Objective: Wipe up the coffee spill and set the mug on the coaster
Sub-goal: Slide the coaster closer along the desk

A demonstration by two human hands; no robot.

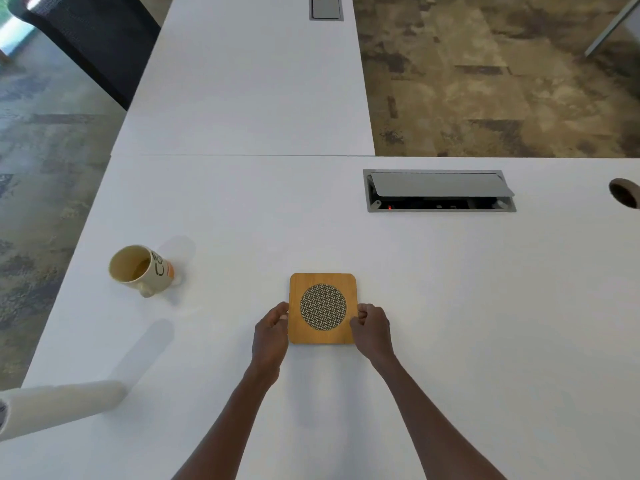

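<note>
A square wooden coaster (322, 308) with a round woven metal inset lies flat on the white table (450, 306), in front of me. My left hand (270, 336) pinches its left edge and my right hand (372, 329) pinches its right edge. A cream mug (140, 270) with black lettering and an orange patch stands to the far left, near the table's left edge, its handle toward me; a little brownish liquid shows inside. No spill shows on the tabletop.
A white paper towel roll (59, 405) stands at the near left corner. An open cable box (440, 191) is sunk into the table at the back right, and a round cable hole (625, 197) further right. A second table and a dark chair (90, 39) lie beyond.
</note>
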